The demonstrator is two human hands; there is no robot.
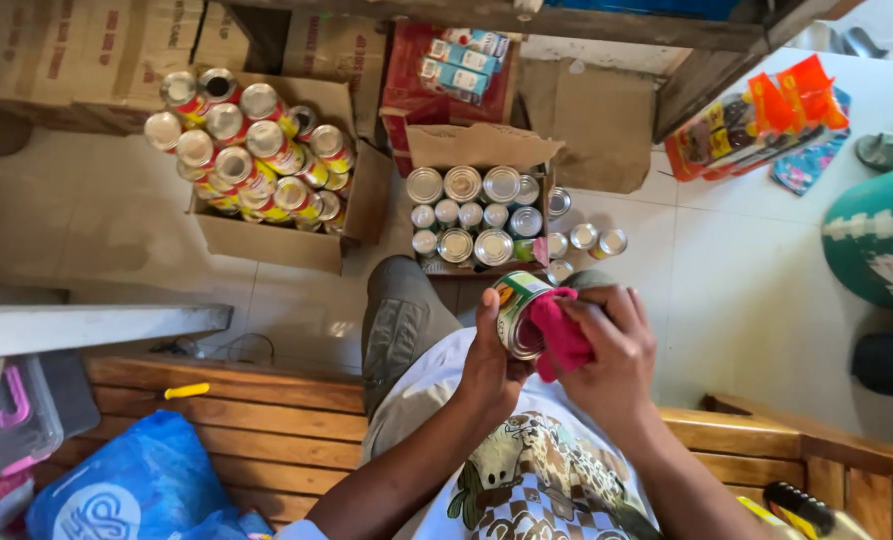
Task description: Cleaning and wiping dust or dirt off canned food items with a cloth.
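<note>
My left hand (491, 360) grips a metal tin can (514, 312) with a green and yellow label, held on its side over my lap. My right hand (611, 350) presses a pink cloth (560, 332) against the can's end. Below my hands on the floor stands an open cardboard box (481, 150) filled with several silver-topped cans (472, 215). A few loose cans (596, 240) lie on the tiles beside it.
A larger cardboard box (266, 240) heaped with red and yellow cans sits at upper left. A red carton of small blue packs (456, 65) stands behind. Orange snack packets (756, 120) lie right. A wooden bench (266, 420) and a blue bag (136, 485) are near me.
</note>
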